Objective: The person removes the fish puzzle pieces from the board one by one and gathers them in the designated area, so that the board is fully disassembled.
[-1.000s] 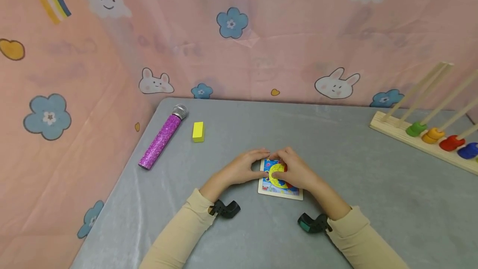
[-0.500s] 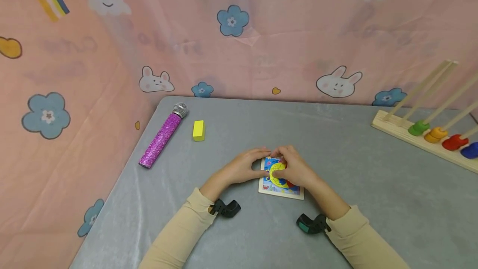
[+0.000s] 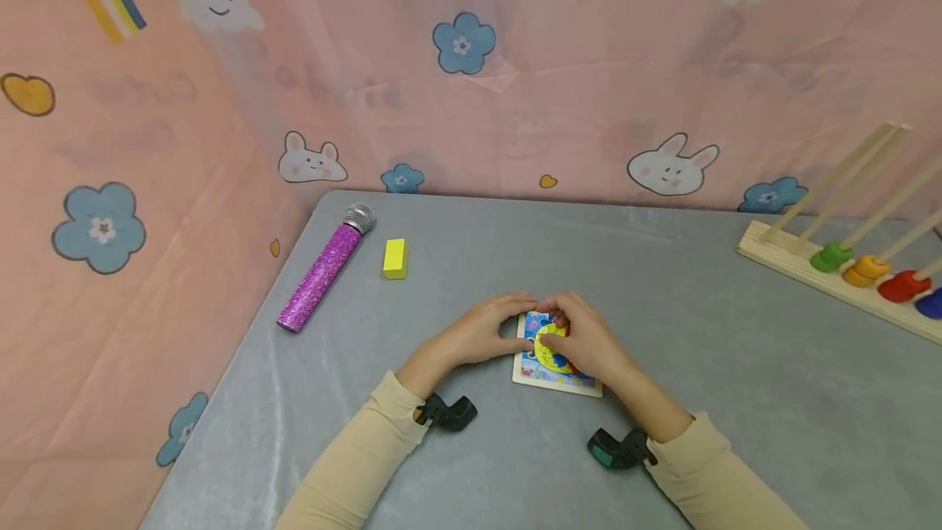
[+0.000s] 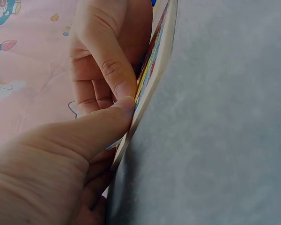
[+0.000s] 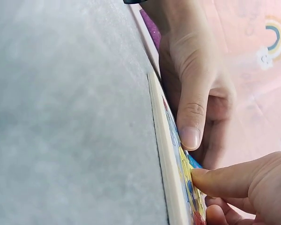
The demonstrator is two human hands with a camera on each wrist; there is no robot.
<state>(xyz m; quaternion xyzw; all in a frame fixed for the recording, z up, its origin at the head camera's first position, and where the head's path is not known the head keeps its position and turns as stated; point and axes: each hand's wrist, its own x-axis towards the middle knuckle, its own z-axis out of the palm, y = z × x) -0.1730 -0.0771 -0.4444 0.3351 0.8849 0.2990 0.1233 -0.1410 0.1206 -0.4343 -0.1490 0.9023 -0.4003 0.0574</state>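
Observation:
A small jigsaw puzzle board (image 3: 557,388) with a pale wooden rim lies flat on the table, showing a yellow, red and blue picture. At its upper left, my left hand (image 3: 478,335) holds the board, thumb on the left side and fingers around the far edge. My right hand (image 3: 591,343) covers the right part, its thumb on the yellow puzzle piece (image 5: 186,168) and its other fingers curled near the far edge. The thumbs come close together in the left wrist view. The fingers hide much of the picture, and the pinched piece's outline is not clear.
A purple glitter microphone (image 3: 320,278) lies at the table's left edge, beside a yellow block (image 3: 395,258). At the right stands a wooden counting rack (image 3: 783,248) with upright rods and colored beads. A pink printed cloth (image 3: 530,105) hangs behind the grey table (image 3: 441,481).
Both hands stay at the board, with only slight shifts of the right fingers. The head view has drifted slightly; the microphone, block and rack have not moved on the table.

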